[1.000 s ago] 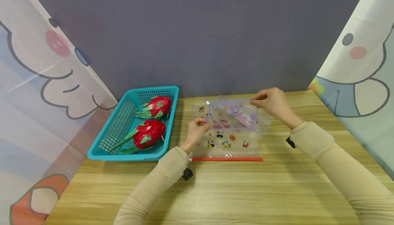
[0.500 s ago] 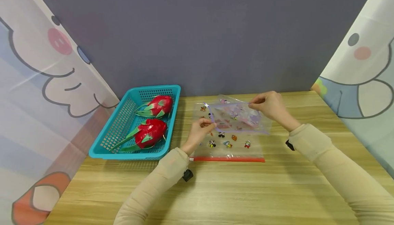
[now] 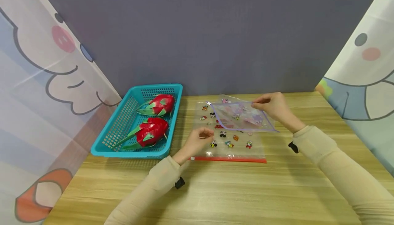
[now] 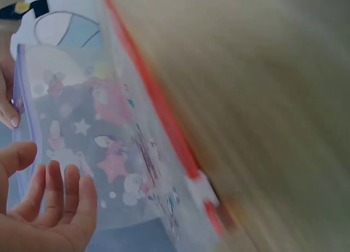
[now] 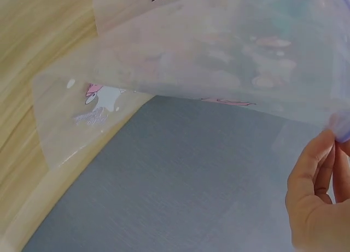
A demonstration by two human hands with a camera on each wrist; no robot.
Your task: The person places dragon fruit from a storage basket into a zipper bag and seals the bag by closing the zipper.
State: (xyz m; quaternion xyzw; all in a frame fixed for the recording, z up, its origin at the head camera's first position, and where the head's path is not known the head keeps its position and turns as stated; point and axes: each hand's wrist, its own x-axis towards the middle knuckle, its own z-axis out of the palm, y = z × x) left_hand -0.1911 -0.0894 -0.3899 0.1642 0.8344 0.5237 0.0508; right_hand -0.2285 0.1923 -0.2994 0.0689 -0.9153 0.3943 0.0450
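My right hand (image 3: pixel 274 106) pinches the purple zip edge of a clear plastic zipper bag (image 3: pixel 246 116) printed with pink figures and stars. That bag hangs from the fingertips, tilted above a second clear zipper bag (image 3: pixel 227 152), which lies flat with its red zip edge toward me and small cartoon prints on it. My left hand (image 3: pixel 198 141) hovers over the left part of the red-zip bag with loosely curled fingers and holds nothing. In the left wrist view its fingertips (image 4: pixel 53 167) are apart from the purple edge. The purple-edged bag (image 5: pixel 235 60) droops in the right wrist view.
A blue-green basket (image 3: pixel 127 155) stands left of the bags, holding two red dragon fruits (image 3: pixel 161 104) with green leaves. A grey panel (image 3: pixel 212 40) rises behind the wooden table (image 3: pixel 215 194). Cartoon-printed curtains (image 3: pixel 37 98) flank both sides.
My left hand has let go of the purple-edged bag and drawn back toward me. The bag's freed side has swung down and right, still held by the right hand.
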